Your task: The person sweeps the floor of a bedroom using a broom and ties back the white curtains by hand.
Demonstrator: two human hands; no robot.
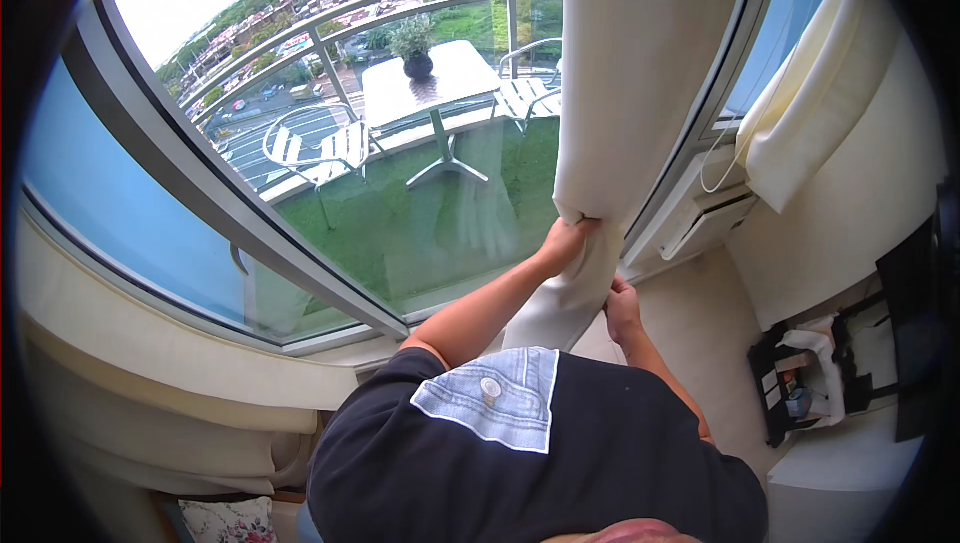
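A long cream curtain [637, 77] hangs in front of the glass, gathered and narrowed where I hold it. My left hand [568, 244] grips its left edge, with the fingertips pressed into a fold. Lower and to the right, my right hand [622, 310] pinches the curtain's right edge. Below my hands the cloth bunches and runs down toward the floor, partly hidden by my body. The glass door [450, 235] lies just left of the curtain and shows faint reflections.
Outside stand a white table [465, 70] with a potted plant [418, 51] and slatted metal chairs [330, 141] on green turf. At right are a wall-mounted unit [705, 224], a second curtain [817, 100] with a cord, and a black cart [776, 385]. A floral cushion [232, 520] sits lower left.
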